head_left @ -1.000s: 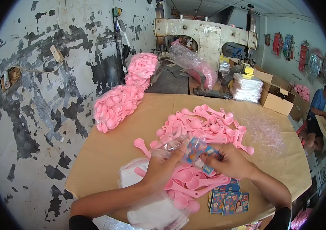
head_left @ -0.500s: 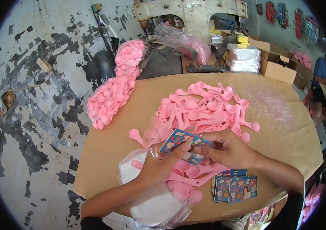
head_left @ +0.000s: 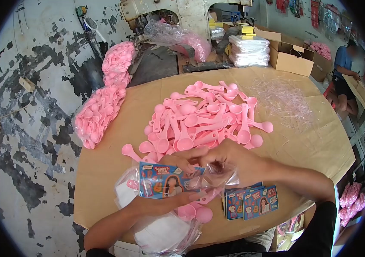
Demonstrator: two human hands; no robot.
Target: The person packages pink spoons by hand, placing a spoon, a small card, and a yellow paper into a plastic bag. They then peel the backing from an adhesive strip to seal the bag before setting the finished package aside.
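Fingers behind and thumb along the lower edge, my left hand point(head_left: 163, 204) grips a blue printed card point(head_left: 159, 180) with red lettering. Clear plastic point(head_left: 224, 176), apparently a bag, lies over the card's right end. My right hand point(head_left: 244, 165) is closed on this plastic, close to the left fingertips. Under the hands are pink measuring spoons point(head_left: 186, 210), partly hidden. A stack of similar blue cards point(head_left: 260, 203) lies below my right wrist. Clear bags with white inside point(head_left: 165, 233) lie beneath my left forearm.
A large heap of pink measuring spoons point(head_left: 208, 113) covers the table's middle. Filled bags of spoons point(head_left: 99, 113) stand at the left edge. Loose clear strips point(head_left: 283, 103) lie right. Behind are a machine point(head_left: 184, 17), stacked clear bags point(head_left: 249, 51), an open carton point(head_left: 291, 60) and a seated person point(head_left: 344, 77).
The card has turned flatter to view and shifted left with my left hand. My right hand has moved onto the plastic at its right end. The whole view has shifted slightly.
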